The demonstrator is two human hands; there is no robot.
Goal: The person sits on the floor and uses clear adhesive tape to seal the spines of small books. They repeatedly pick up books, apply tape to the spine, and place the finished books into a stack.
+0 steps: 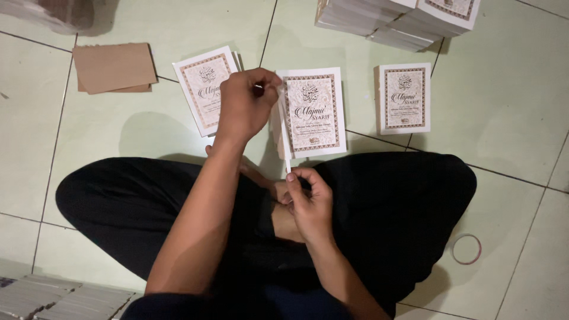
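Note:
I sit cross-legged on a tiled floor in black trousers. A small white book (312,112) with a brown patterned border on its cover is held upright on edge in front of my legs. My left hand (245,105) pinches its upper left edge near the spine. My right hand (308,201) grips the bottom of the spine just above my lap. A like book (203,89) lies flat on the floor to the left, partly behind my left hand. Another like book (403,98) lies flat to the right.
Stacks of the same books (397,18) stand at the top right. Brown card sheets (112,67) lie at the upper left. A thin red ring (467,248) rests on the floor at the lower right. More stacked paper blocks (53,299) sit at the bottom left.

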